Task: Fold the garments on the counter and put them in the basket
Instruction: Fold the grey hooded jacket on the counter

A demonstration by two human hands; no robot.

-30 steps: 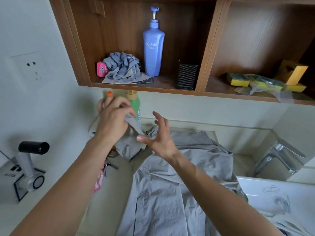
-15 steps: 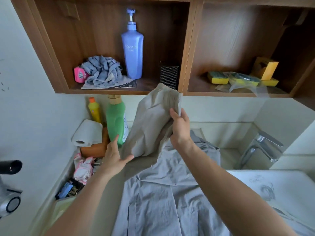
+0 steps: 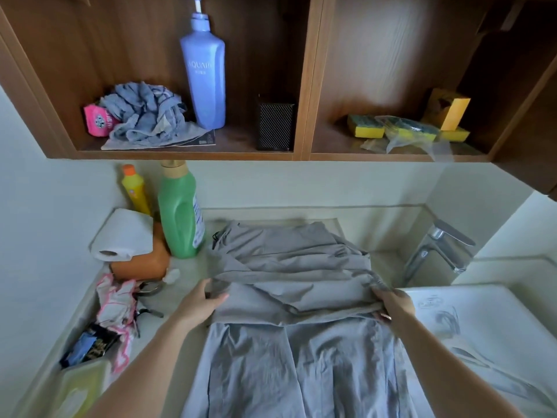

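Pinching opposite side edges of the grey shirt [image 3: 289,351], the left hand [image 3: 200,304] sat at 9 o'clock and the right hand [image 3: 394,303] at 3 o'clock, both equally near. The shirt lay on the counter [image 3: 385,260], long axis 6 to 12 o'clock, its upper part bunched crosswise toward 12. Judged: the next fold would run along that axis. The basket was not in view.

Left of the grey garment [image 3: 301,357], a green bottle [image 3: 177,212], paper roll [image 3: 123,236] and pink cloth [image 3: 116,300] crowd the worktop [image 3: 187,267], leaving a narrow bare strip. Right of it: tap [image 3: 437,248], sink [image 3: 512,297].
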